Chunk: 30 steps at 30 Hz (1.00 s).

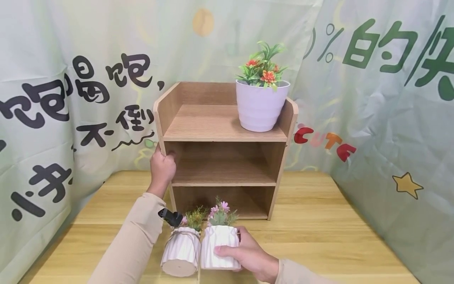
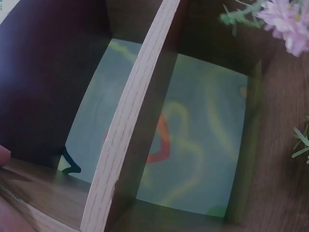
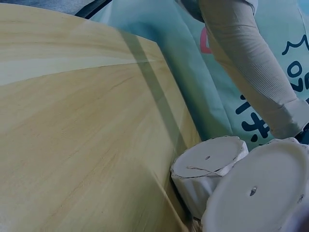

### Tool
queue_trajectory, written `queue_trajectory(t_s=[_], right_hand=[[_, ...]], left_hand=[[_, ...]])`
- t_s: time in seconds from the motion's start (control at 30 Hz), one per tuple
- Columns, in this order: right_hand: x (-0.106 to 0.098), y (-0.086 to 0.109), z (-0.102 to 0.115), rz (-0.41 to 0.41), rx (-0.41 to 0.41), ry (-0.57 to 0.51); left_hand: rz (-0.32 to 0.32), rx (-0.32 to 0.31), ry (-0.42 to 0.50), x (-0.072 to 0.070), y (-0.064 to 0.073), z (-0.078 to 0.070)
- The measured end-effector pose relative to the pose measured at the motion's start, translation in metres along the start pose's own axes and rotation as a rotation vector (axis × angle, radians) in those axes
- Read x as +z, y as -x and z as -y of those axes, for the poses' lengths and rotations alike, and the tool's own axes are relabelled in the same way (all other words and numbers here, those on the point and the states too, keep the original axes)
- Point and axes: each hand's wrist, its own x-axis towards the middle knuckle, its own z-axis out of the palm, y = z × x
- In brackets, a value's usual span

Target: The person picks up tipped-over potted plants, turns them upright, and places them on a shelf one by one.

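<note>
My left hand (image 1: 163, 169) grips the left side panel of a small wooden shelf (image 1: 221, 183), thumb on its inner side. A bit of that hand shows at the left edge of the left wrist view, beside the shelf compartments (image 2: 193, 135). In front of the shelf, my right hand (image 1: 255, 254) holds a white ribbed flowerpot (image 1: 213, 244) with pink flowers, thumb across its front. Right beside it, to the left, is a second white flowerpot (image 1: 182, 246) with twine round its neck, tipped so its base faces me. Both pots' undersides show in the right wrist view.
A larger white planter (image 1: 262, 106) with red-orange flowers stands at the right of the shelf's top board (image 1: 202, 122). The shelf stands on a wood-grain table (image 1: 319, 228). Printed curtains (image 1: 117, 35) hang behind and at both sides.
</note>
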Motion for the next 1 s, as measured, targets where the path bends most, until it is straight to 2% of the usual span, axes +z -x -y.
queue_trajectory(t_s=[0.2, 0.37, 0.7, 1.0], right_hand=[[0.0, 0.0, 0.003, -0.021, -0.009, 0.011], [0.0, 0.002, 0.008, -0.017, -0.02, -0.02], [0.002, 0.007, 0.016, -0.043, -0.081, -0.064], [0.004, 0.011, 0.019, -0.048, -0.12, -0.026]], left_hand=[[0.003, -0.011, -0.002, -0.001, 0.0, -0.001], [0.004, -0.01, -0.006, -0.001, -0.001, -0.001], [-0.005, 0.002, -0.003, 0.0, -0.001, -0.002], [-0.007, -0.007, 0.004, 0.0, 0.001, -0.001]])
